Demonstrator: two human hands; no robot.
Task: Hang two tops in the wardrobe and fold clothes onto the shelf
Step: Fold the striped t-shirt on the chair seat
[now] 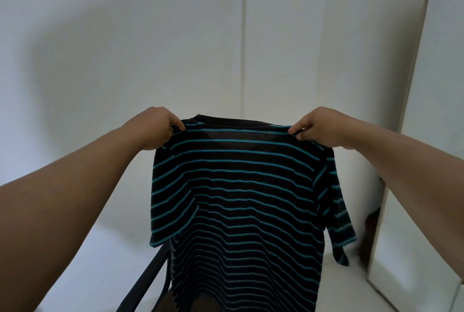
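Garment: I have a black T-shirt with thin teal stripes (233,186) held up in front of me at arm's length, hanging free in the air before a white wall (125,47). Its collar is at the top and the hem drops out of view at the bottom edge.

Left hand: my left hand (155,128) pinches the shirt at its left shoulder seam, fingers curled round a fold of cloth.

Right hand: my right hand (313,127) pinches the opposite shoulder the same way, so the top edge is stretched taut between the two hands.

Handling: I judge it light, thin and limp. Light shows through the knit below the collar, and the short sleeves droop and crease. It will not hold any shape unsupported, so letting go on one side would drop it into a bundle.

Where to hold: the shoulder seams look the best purchase for spreading it. For hanging, I would keep one shoulder pinched while a hanger goes in through the neck.

Surroundings: a dark chair frame (143,279) sits below, partly behind the shirt. A tall mirror (426,135) leans at my right.

Writing: I can read no brand, label or print anywhere; no neck tag is visible.
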